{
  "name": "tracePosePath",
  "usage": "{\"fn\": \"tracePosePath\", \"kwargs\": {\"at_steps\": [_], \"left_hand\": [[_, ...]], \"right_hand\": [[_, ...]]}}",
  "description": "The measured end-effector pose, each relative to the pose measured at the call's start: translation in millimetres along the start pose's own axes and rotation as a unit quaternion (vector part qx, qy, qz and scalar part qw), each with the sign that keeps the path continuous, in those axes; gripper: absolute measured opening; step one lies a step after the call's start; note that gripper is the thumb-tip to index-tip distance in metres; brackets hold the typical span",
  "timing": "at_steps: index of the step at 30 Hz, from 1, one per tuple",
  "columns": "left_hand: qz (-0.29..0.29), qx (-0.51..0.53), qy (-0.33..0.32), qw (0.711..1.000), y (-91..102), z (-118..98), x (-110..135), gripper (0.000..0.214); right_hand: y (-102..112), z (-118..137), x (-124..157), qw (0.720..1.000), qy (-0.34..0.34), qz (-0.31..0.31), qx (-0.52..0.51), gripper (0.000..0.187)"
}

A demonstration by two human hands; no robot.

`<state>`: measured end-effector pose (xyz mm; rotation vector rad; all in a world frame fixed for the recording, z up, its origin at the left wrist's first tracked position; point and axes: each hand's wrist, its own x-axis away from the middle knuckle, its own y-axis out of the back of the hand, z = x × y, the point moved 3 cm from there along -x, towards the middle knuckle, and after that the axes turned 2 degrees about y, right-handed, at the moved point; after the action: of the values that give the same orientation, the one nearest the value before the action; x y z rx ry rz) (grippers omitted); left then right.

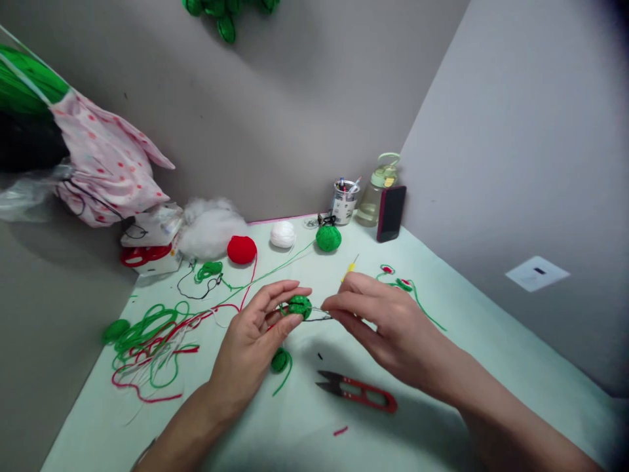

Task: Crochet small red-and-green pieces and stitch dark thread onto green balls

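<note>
My left hand (255, 334) pinches a small green crocheted piece (299, 306) between thumb and fingers, just above the table. My right hand (378, 314) is closed in a pinch right beside it, on a thin needle or black thread (322, 318) that runs into the piece. A yellow-handled crochet hook (350, 267) pokes out behind my right hand. Another small green crocheted piece (280, 360) lies on the pale green table (442, 419) under my left hand.
Red thread snips (358, 391) lie near the front. Tangled green and red yarn (152, 341) covers the left. At the back sit red (242, 250), white (283, 234) and green (328, 238) yarn balls, white stuffing (209, 226), a pen cup (344, 200), a bottle (373, 196) and a phone (391, 213).
</note>
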<state>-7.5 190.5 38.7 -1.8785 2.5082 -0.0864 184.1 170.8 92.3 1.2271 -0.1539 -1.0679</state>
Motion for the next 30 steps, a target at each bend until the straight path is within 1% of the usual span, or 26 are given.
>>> {"fn": "tracePosePath", "kwargs": {"at_steps": [3,7,13,16,19,23,26,30], "left_hand": [[0.003,-0.002,-0.003,1.0,0.5,-2.1,2.2,0.033],[0.012,0.003,-0.005,1.0,-0.8,-2.0,4.6,0.032],[-0.012,0.031,-0.031,0.999,-0.1,-6.0,6.5,0.035],[-0.017,0.019,-0.048,0.999,0.3,-9.5,7.1,0.029],[-0.014,0.004,-0.044,0.999,0.3,-12.5,8.0,0.023],[-0.002,0.019,-0.038,0.999,-1.8,-15.6,8.7,0.021],[0.003,0.034,-0.025,0.999,-4.1,-13.8,8.6,0.021],[-0.003,0.075,-0.014,0.997,-4.7,-8.1,8.1,0.022]], "right_hand": [[1.6,-3.3,-5.3,0.997,-0.021,-0.003,-0.072,0.021],[-0.8,-7.5,-6.7,0.991,-0.049,0.004,-0.126,0.02],[-4.5,-18.9,-7.8,0.971,-0.097,0.008,-0.217,0.017],[-0.8,-20.1,-7.8,0.972,-0.091,0.001,-0.215,0.018],[5.0,-17.4,-6.6,0.981,-0.067,-0.001,-0.182,0.02],[8.8,-13.4,-4.9,0.986,-0.044,0.01,-0.163,0.02],[6.3,-11.9,-5.5,0.978,-0.063,0.015,-0.196,0.018],[1.1,-10.8,-8.2,0.964,-0.096,-0.003,-0.249,0.017]]}}
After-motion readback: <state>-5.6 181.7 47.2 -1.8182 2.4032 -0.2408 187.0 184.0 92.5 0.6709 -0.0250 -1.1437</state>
